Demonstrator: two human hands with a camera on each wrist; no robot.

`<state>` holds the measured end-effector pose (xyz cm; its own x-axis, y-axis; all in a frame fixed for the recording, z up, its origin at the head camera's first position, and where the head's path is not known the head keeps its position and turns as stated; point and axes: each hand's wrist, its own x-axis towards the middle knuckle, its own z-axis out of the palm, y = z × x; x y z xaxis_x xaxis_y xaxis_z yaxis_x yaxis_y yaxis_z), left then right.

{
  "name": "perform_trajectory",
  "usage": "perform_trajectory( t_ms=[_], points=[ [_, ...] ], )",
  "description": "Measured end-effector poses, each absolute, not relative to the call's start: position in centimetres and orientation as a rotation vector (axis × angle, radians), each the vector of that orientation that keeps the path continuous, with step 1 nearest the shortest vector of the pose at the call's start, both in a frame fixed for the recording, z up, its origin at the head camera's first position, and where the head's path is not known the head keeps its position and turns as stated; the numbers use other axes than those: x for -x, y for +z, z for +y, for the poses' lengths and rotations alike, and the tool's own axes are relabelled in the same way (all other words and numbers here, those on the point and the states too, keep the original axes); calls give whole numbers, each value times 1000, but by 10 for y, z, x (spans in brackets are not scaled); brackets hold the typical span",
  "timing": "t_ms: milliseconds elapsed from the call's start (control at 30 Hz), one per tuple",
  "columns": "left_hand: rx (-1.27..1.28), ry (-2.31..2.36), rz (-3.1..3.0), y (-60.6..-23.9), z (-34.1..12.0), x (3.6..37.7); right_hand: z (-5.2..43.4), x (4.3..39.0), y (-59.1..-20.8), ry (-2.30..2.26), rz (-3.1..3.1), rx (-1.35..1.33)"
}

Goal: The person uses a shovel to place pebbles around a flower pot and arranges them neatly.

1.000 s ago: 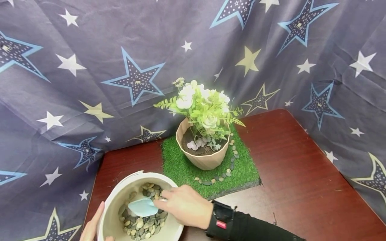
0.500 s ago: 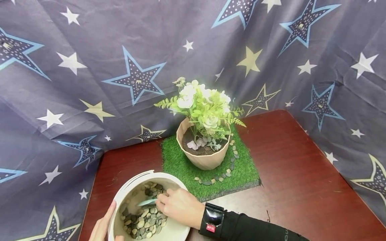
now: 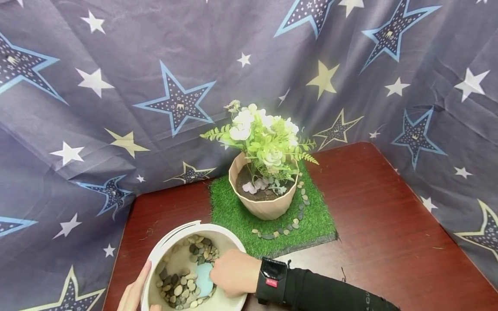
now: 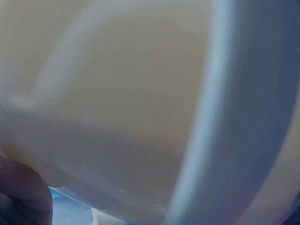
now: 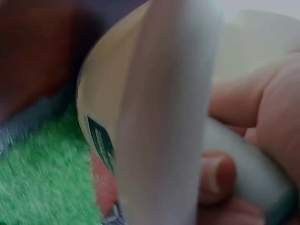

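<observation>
A white bucket (image 3: 151, 264), tilted so its mouth faces me, holds many smooth pebbles (image 3: 183, 290). At its left side my left hand (image 3: 134, 290) grips it, fingers along the outer wall and thumb near the rim. The left wrist view is mostly filled by the bucket wall (image 4: 126, 93), with part of the hand (image 4: 23, 192) at lower left. My right hand (image 3: 234, 272) reaches over the right rim and grips a small light-blue trowel (image 3: 204, 280), whose blade lies among the pebbles. In the right wrist view, fingers wrap round its pale handle (image 5: 251, 173) behind the rim.
Behind the bucket, a pink-beige flowerpot (image 3: 268, 208) with white flowers (image 3: 272, 156) stands on a green turf mat (image 3: 311, 231). A curved row of pebbles (image 3: 289, 226) lies around the pot. The brown table (image 3: 373, 216) meets a star-patterned curtain (image 3: 218, 47).
The bucket and left hand have shifted slightly right. My right hand has turned the trowel, and its blade has moved right and down toward the bucket's right side.
</observation>
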<state>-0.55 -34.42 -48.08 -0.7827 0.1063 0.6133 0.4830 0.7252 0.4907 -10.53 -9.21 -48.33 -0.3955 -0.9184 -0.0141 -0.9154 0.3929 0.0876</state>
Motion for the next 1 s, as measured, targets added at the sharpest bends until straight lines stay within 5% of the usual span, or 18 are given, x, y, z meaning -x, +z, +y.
perform_trajectory(
  t_ms=[600,1000],
  points=[
    [-100,-722,-2494,-451,-300,-3,-91,113,-492,335,-2650,-1668],
    [-154,-702,-2482,-452,-304,-7,-81,101,-481,458,-2659,-1458]
  ],
)
